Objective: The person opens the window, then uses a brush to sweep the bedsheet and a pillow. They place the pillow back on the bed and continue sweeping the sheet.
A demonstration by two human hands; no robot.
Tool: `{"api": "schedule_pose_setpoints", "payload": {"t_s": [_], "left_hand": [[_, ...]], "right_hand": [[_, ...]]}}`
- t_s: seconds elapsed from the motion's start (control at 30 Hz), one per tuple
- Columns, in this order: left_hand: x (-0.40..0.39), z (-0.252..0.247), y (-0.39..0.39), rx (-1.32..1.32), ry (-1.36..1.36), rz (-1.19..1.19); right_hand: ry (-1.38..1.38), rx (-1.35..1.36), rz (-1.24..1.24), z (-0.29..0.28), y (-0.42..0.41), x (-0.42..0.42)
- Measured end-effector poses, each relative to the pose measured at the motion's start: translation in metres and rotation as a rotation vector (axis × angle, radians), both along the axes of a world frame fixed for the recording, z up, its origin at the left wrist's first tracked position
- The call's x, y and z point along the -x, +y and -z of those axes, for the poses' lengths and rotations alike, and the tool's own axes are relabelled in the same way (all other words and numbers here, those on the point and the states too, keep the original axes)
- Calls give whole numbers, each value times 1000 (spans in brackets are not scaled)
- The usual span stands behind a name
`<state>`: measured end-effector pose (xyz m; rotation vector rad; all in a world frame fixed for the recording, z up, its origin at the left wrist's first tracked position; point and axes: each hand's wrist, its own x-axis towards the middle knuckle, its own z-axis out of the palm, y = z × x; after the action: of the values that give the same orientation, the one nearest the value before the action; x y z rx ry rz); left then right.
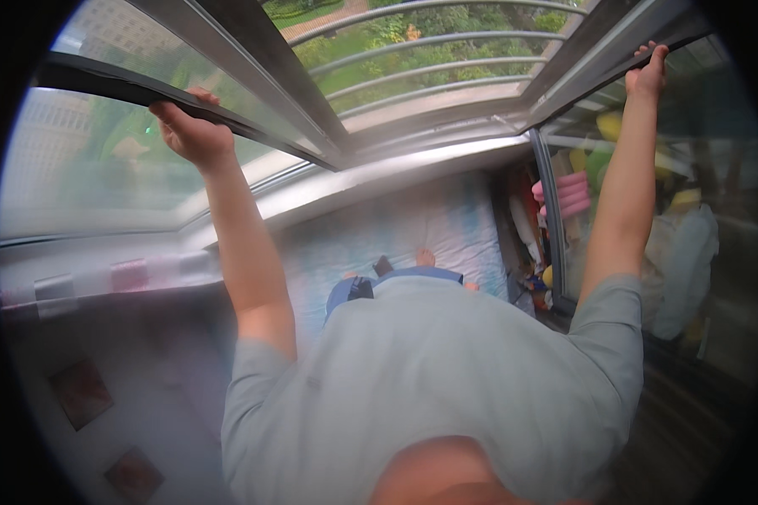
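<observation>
Both my arms are raised and spread wide in front of a window. At the upper left, my left hand (196, 129) is closed around a dark frame bar (114, 85) that crosses in front of the glass. At the upper right, my right hand (647, 71) grips the dark edge of a glass window sash (695, 120), which stands angled into the room. Between the hands is an opening with curved metal rails (436, 41) outside it. Below it runs the metal window track (442, 129).
A bare foot (426, 257) shows on a pale blue and white quilted mattress (404, 214) below the sill. Behind the right-hand glass are pink rolls (565, 194) and a pale bag-like thing (688, 271). Two square pictures (81, 394) mark the left wall. Trees grow outside.
</observation>
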<state>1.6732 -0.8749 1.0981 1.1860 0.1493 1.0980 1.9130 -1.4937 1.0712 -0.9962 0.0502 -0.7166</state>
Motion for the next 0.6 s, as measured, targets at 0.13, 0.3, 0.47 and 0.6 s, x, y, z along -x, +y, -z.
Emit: {"api": "schedule_pose_setpoints", "payload": {"t_s": [0.13, 0.3, 0.47, 0.6], "left_hand": [[10, -13, 25, -101, 22, -1], [9, -11, 58, -61, 46, 149], [21, -6, 68, -19, 51, 462], [41, 10, 25, 24, 27, 633]], "right_hand": [[99, 136, 3, -6, 15, 67], [222, 242, 169, 4, 26, 198], [235, 47, 503, 14, 37, 386], [331, 43, 619, 31, 12, 558]]}}
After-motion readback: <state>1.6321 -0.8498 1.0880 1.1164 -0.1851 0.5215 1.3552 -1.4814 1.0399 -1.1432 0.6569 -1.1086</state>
